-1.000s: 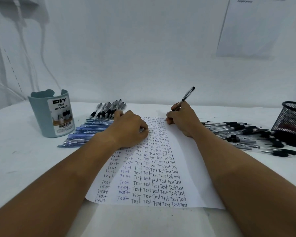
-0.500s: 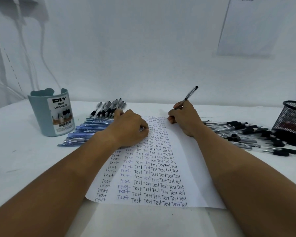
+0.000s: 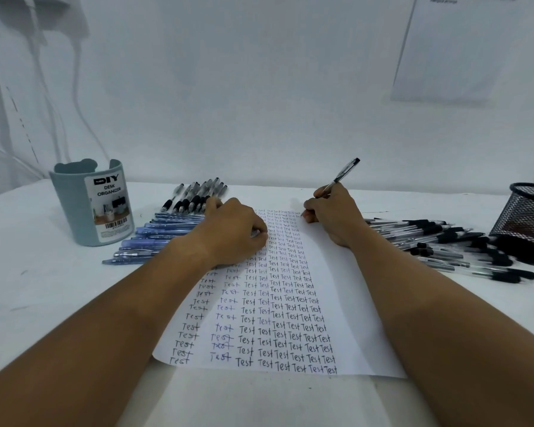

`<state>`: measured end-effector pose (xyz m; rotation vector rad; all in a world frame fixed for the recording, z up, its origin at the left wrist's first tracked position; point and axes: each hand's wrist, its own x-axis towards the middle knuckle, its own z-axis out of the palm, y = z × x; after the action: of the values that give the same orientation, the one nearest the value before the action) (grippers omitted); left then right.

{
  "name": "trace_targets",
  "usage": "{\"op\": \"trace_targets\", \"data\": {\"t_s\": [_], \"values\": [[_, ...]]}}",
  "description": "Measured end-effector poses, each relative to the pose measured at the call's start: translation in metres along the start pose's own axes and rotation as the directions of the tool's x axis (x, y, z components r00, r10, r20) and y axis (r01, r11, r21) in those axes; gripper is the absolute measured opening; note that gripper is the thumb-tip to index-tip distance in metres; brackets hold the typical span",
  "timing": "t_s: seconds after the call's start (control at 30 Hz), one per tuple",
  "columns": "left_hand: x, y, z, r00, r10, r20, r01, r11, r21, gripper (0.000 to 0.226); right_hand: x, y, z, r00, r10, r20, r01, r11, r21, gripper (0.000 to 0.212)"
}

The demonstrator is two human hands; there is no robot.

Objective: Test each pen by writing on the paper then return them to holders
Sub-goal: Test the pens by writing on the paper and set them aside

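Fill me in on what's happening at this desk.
A person is testing pens. The right hand grips a pen with its tip at the far end of the paper, beside columns of "Test". The left hand rests curled on the sheet. Blue pens lie near the teal desk organizer; black pens lie by the mesh holder.

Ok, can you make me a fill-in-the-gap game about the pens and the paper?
1. The right hand holds a black-capped clear ____.
2. The word written all over the white paper sheet is ____.
3. The label on the grey-blue plastic cup says DIY DESK ____.
4. The black wire-mesh holder stands on the ____ side.

Missing words: pen; Test; ORGANIZER; right
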<state>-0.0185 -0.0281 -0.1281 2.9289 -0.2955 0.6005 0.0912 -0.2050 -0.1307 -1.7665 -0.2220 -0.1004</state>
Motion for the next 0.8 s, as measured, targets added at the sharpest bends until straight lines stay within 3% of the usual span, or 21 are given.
{"op": "trace_targets", "data": {"t_s": [0.13,0.3,0.37,0.43,0.57,0.8], "values": [[0.000,0.000,-0.001,1.000,-0.005,0.002,0.005,1.000,0.003,0.025,-0.003,-0.001,0.003,0.999,-0.036,-0.011,0.035,0.996,-0.087,0.018],[0.000,0.000,-0.002,1.000,-0.011,0.008,0.011,1.000,0.007,0.025,-0.002,-0.007,-0.001,0.995,-0.019,-0.099,0.034,0.988,0.153,0.007],[0.000,0.001,-0.002,1.000,-0.015,0.015,0.015,1.000,0.012,0.025,-0.002,-0.012,-0.002,0.992,-0.016,-0.127,0.043,0.977,0.209,0.018],[0.000,0.001,-0.002,1.000,-0.015,0.017,0.014,1.000,0.012,0.026,-0.003,-0.015,-0.003,0.987,-0.034,-0.157,0.065,0.979,0.195,0.026],[-0.001,0.001,-0.002,1.000,-0.017,0.013,0.017,1.000,0.005,0.025,-0.007,-0.014,-0.004,0.983,-0.073,-0.166,0.107,0.972,0.210,0.003],[-0.001,0.002,-0.001,1.000,-0.019,0.011,0.020,1.000,-0.001,0.026,-0.012,-0.023,-0.016,0.989,0.011,-0.150,0.049,0.921,0.388,0.018]]}}
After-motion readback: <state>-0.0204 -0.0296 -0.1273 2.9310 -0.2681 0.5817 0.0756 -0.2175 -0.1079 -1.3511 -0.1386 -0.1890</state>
